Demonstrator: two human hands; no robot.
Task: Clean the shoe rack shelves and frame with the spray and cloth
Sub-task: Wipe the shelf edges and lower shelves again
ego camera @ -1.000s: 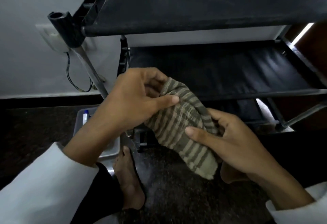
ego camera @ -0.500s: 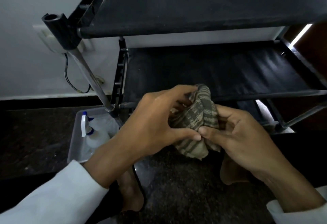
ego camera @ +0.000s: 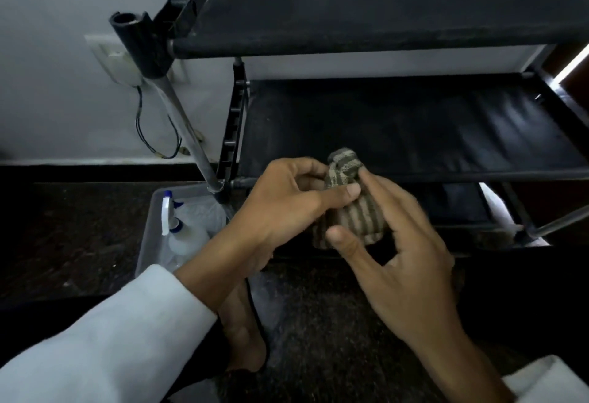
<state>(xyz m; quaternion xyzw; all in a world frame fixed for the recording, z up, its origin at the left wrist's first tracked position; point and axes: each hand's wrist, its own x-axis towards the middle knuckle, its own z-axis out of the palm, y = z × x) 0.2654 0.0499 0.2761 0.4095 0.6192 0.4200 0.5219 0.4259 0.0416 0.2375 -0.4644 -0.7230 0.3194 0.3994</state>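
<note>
Both hands bunching striped cloth (ego camera: 345,202): left hand (ego camera: 287,208) pinching it, right hand (ego camera: 392,243) cupping. Middle shelf (ego camera: 414,128) lying just beyond; spray bottle (ego camera: 178,230) sitting left, nearer left hand.

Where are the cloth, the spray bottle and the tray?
cloth (ego camera: 349,208), head view, striped middle between both hands
spray bottle (ego camera: 183,237), head view, clear body below the nozzle
tray (ego camera: 147,237), head view, left wall

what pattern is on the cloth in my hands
Stripes, dull olive-brown and beige, on the bunched cloth, seen in the head view.
</note>
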